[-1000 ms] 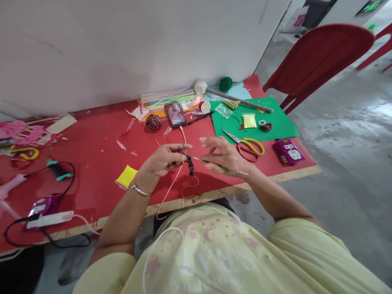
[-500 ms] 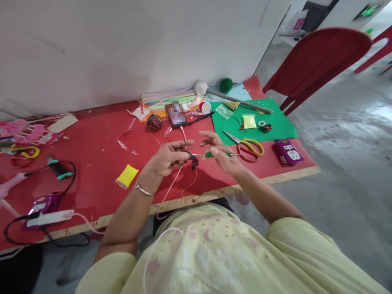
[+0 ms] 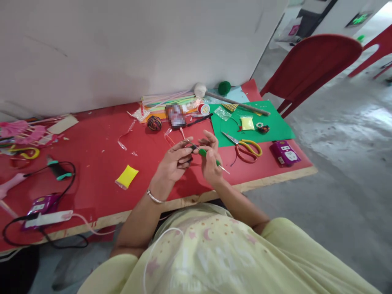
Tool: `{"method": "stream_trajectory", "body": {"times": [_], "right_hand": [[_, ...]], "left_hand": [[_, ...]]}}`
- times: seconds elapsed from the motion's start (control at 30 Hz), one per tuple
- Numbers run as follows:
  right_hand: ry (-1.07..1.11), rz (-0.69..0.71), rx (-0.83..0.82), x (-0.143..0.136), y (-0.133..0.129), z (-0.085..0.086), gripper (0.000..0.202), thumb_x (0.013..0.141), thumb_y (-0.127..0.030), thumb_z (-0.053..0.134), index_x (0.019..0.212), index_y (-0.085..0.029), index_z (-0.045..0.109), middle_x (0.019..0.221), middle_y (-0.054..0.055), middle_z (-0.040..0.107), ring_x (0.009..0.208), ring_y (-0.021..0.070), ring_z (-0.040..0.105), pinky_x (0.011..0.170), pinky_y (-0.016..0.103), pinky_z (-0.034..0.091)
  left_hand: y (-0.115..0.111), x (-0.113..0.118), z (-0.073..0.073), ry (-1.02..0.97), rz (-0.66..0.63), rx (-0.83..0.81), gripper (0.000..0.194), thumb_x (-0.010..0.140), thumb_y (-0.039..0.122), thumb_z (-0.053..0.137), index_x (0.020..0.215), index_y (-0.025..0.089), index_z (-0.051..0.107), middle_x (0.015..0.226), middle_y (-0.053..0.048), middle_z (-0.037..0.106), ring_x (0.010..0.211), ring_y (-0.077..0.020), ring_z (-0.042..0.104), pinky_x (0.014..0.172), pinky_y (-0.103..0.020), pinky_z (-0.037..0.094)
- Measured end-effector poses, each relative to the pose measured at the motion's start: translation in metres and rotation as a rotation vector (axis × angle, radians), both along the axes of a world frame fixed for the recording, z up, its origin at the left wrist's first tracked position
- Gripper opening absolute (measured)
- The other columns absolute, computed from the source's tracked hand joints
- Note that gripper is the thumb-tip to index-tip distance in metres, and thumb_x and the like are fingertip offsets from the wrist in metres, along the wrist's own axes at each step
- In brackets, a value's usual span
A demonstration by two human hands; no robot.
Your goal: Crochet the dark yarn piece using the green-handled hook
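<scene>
In my left hand (image 3: 173,162) I pinch a small dark piece of yarn work (image 3: 192,148), mostly covered by my fingers. A crochet hook with a green handle (image 3: 202,152) is gripped in my right hand (image 3: 211,163), its thin tip at the dark piece. The hook's pale rear end sticks out low on the right. Both hands are close together above the red table top (image 3: 101,163). To the right lie scissors (image 3: 243,147) with red and yellow handles. Behind my hands sits a multicoloured ball of yarn (image 3: 154,123).
A green sheet (image 3: 272,122) carries a pale yellow packet (image 3: 247,123). On the right stands a purple socket box (image 3: 284,153). A yellow packet (image 3: 127,177) lies at left, near a glue gun (image 3: 12,183) and its cable. A red chair (image 3: 315,69) stands beyond the table's right end.
My right hand has turned and come nearer my left, tilting the hook from level to sloping down rightward. The dark piece is now more hidden by my left fingers.
</scene>
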State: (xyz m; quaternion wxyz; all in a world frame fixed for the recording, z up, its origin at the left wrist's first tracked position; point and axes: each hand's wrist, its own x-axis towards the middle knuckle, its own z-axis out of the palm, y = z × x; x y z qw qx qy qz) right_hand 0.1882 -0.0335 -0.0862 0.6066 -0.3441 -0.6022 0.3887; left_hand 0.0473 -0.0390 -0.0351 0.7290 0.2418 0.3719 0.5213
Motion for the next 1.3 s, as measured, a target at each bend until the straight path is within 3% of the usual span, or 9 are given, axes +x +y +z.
{"method": "stream_trajectory", "body": {"times": [0.1,0.2,0.3,0.53,0.7,0.93,1.07,1.2,1.3], "right_hand": [[-0.093,0.004,0.169,0.022,0.009,0.003,0.047,0.098,-0.06,0.044,0.089,-0.026,0.075,0.147,0.004,0.048,0.123,0.0287,0.057,0.111,0.053,0.048],[-0.177,0.102,0.256,0.04,0.016,0.002,0.041,0.097,-0.059,0.048,0.094,-0.029,0.077,0.153,0.002,0.041,0.123,0.0304,0.056,0.102,0.053,0.054],[-0.225,0.142,0.271,0.047,0.017,0.002,0.043,0.097,-0.06,0.048,0.099,-0.03,0.077,0.155,0.002,0.038,0.122,0.0308,0.056,0.098,0.052,0.057],[-0.163,0.105,0.208,0.036,0.011,0.009,0.05,0.098,-0.064,0.041,0.092,-0.026,0.074,0.155,0.003,0.04,0.111,0.0255,0.062,0.105,0.051,0.053],[-0.232,0.045,0.19,0.034,0.008,0.008,0.058,0.098,-0.067,0.034,0.094,-0.026,0.075,0.152,0.005,0.043,0.112,0.0257,0.061,0.101,0.05,0.055],[-0.4,0.105,0.428,0.054,0.019,0.002,0.039,0.097,-0.058,0.05,0.112,-0.031,0.073,0.157,0.005,0.036,0.115,0.0278,0.059,0.089,0.048,0.06],[-0.532,0.135,0.567,0.067,0.025,0.01,0.034,0.097,-0.05,0.056,0.119,-0.029,0.072,0.153,0.009,0.042,0.116,0.0279,0.058,0.088,0.045,0.06],[-0.588,0.158,0.619,0.076,0.027,0.02,0.031,0.097,-0.043,0.059,0.12,-0.027,0.072,0.153,0.01,0.043,0.118,0.0279,0.057,0.086,0.043,0.06],[-0.594,0.249,0.626,0.082,0.03,0.029,0.028,0.095,-0.037,0.063,0.118,-0.025,0.073,0.154,0.011,0.044,0.121,0.028,0.056,0.088,0.043,0.059]], "left_hand": [[0.001,-0.02,0.007,0.008,-0.147,-0.019,0.046,0.063,0.01,0.082,0.108,0.014,0.077,0.075,-0.002,0.069,0.043,0.0014,0.03,0.039,-0.013,0.02],[0.002,-0.03,0.007,0.036,-0.189,-0.03,0.048,0.062,0.008,0.082,0.109,0.012,0.077,0.065,0.001,0.062,0.042,0.0005,0.031,0.038,-0.013,0.017],[0.003,-0.029,0.003,0.034,-0.184,-0.01,0.047,0.061,0.008,0.083,0.107,0.013,0.078,0.058,0.004,0.056,0.043,-0.0008,0.034,0.038,-0.013,0.016],[0.004,-0.015,0.004,0.008,-0.085,0.116,0.049,0.059,0.013,0.088,0.107,0.019,0.08,0.081,-0.003,0.074,0.042,0.0004,0.038,0.035,-0.014,0.018],[0.002,-0.012,0.009,0.085,-0.025,0.143,0.048,0.059,0.011,0.089,0.106,0.02,0.08,0.06,0.003,0.065,0.036,0.0017,0.031,0.035,-0.014,0.014],[0.001,-0.022,0.009,0.177,-0.069,0.098,0.054,0.062,0.009,0.086,0.114,0.018,0.078,0.049,0.009,0.049,0.036,0.0007,0.028,0.037,-0.014,0.014],[0.001,-0.022,0.011,0.188,-0.082,0.078,0.053,0.061,0.009,0.084,0.113,0.017,0.077,0.049,0.009,0.048,0.037,0.0005,0.028,0.038,-0.015,0.013],[0.002,-0.022,0.013,0.207,-0.097,0.063,0.052,0.06,0.008,0.084,0.111,0.016,0.078,0.05,0.009,0.047,0.038,0.0007,0.028,0.039,-0.015,0.015],[0.004,-0.025,0.013,0.228,-0.134,0.059,0.049,0.059,0.008,0.083,0.108,0.015,0.079,0.054,0.006,0.054,0.038,0.0013,0.029,0.04,-0.015,0.015]]}}
